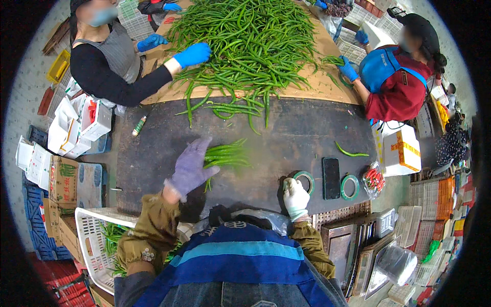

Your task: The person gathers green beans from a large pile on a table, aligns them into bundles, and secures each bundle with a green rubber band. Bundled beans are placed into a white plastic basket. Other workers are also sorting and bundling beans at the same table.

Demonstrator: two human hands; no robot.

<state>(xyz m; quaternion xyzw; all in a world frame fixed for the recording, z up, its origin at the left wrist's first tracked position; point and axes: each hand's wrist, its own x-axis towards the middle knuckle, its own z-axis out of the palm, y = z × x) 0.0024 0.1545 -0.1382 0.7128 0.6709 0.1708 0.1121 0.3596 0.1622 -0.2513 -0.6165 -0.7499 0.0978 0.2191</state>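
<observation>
My left hand (192, 165), in a purple glove, lies against a small bunch of green chili peppers (226, 154) on the dark tabletop (268, 126); whether its fingers grip them cannot be told. My right hand (296, 195), in a white glove, rests at the near edge of the table, touching or close beside a roll of green tape (311, 180); its fingers look curled and their contents are hidden. Further away, a large heap of green chili peppers (249, 42) covers brown cardboard (326, 90), with several peppers spilling onto the dark surface.
A phone (331, 178), another tape roll (350, 187) and a bag of red peppers (374, 179) lie at right. A small tube (139, 126) lies at left. A white basket (88, 245) holds peppers near my left arm. Co-workers with blue gloves stand on both sides.
</observation>
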